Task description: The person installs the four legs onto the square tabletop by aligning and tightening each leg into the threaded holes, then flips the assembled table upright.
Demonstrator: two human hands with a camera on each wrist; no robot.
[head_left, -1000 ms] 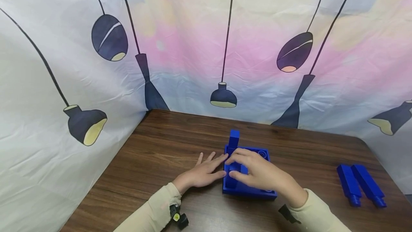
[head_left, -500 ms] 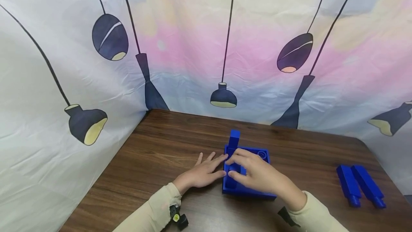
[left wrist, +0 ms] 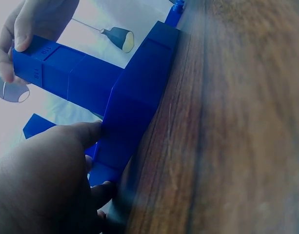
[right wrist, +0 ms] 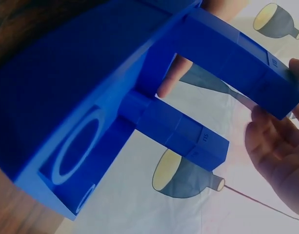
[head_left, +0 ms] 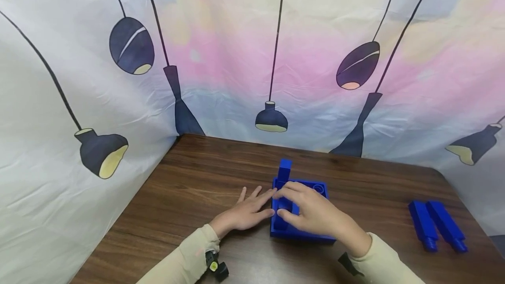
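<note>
A blue tray-like base [head_left: 305, 234] with a raised rim lies on the table, looking like an upturned toy tabletop. Two square blue legs stand up from its left side, a far leg [head_left: 285, 170] and a near leg [left wrist: 86, 78]. My right hand [head_left: 311, 209] pinches the near leg's top between thumb and fingers. Spread, mostly straight fingers of my left hand [head_left: 246, 214] press against the base's left edge. The right wrist view shows a round socket [right wrist: 78, 146] in the base. How deep the near leg sits is hidden.
Two loose blue legs, a left one [head_left: 423, 226] and a right one [head_left: 446, 227], lie side by side on the right, threaded ends toward me. Behind the brown wooden table [head_left: 213, 165] hangs a cloth [head_left: 229, 56] printed with lamps.
The head view has shifted slightly. Both hands keep nearly the same places, the right on the near leg and the left at the base's edge.
</note>
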